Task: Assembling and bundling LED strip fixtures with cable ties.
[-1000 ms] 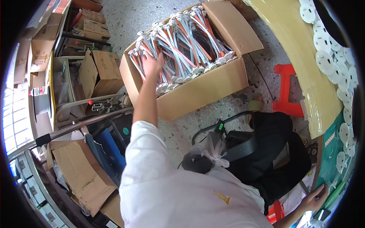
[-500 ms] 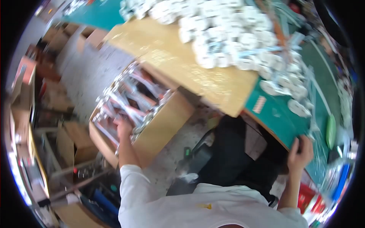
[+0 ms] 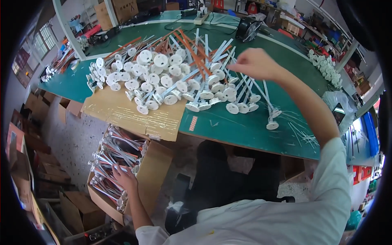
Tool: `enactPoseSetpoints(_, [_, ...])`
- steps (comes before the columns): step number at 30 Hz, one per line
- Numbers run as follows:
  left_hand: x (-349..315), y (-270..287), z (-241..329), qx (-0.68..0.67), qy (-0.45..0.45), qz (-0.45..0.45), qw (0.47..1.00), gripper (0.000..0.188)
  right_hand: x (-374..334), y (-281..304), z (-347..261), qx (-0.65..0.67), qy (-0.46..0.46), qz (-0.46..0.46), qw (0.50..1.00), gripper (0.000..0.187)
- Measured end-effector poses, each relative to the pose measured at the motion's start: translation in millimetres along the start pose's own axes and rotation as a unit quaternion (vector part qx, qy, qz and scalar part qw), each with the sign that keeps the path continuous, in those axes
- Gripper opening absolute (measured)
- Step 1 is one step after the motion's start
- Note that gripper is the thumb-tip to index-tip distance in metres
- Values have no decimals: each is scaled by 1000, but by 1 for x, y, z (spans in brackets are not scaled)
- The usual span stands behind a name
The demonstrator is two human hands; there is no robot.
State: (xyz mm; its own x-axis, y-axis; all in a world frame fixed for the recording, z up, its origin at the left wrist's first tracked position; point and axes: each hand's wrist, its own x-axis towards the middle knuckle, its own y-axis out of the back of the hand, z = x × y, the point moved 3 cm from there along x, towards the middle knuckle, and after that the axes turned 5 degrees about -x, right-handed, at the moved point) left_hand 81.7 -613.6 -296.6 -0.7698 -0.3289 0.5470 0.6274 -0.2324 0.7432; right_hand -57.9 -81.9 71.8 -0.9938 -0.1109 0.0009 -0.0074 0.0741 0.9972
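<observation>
My left hand [image 3: 124,177] lies on top of the packed strips in a cardboard box [image 3: 157,171], its fingers stretched out over them. The strips [image 3: 118,153] in the box are silver and reddish-brown, with small round white ends along the sides. My right hand [image 3: 257,64] is raised over the right part of a heap on the table, somewhat blurred. Its fingers point left and bend down, and I cannot make out anything between them. The heap holds many white round discs [image 3: 160,60] on flat silver or brown strips [image 3: 190,49].
Flattened cardboard [image 3: 134,116] lies under the heap's front on the green table [image 3: 228,134]. Thin white ties [image 3: 302,132] lie at the right, near a clear bag [image 3: 337,98] and a phone [image 3: 338,113]. A black fan [image 3: 248,29] stands behind. Cartons [image 3: 79,208] are at lower left.
My right hand has risen from the table's front edge and reached forward and left over the heap. My left hand stays at the box. The view has tilted up, showing more table.
</observation>
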Motion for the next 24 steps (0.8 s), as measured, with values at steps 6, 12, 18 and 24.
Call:
enactPoseSetpoints(6, [107,76,231,-265,-175,129,939,46,113,-66,-28,214,-88,-1,973,85])
enactPoseSetpoints(12, [131,51,360,-260,-185,89,944,48,133,-64,-38,224,-181,38,957,57])
enactPoseSetpoints(18, [122,62,391,-395,-167,35,903,45,128,-62,9,473,-123,72,869,25])
enactPoseSetpoints(24, [134,68,401,-476,-153,46,865,39,76,-34,8,701,-79,-13,708,16])
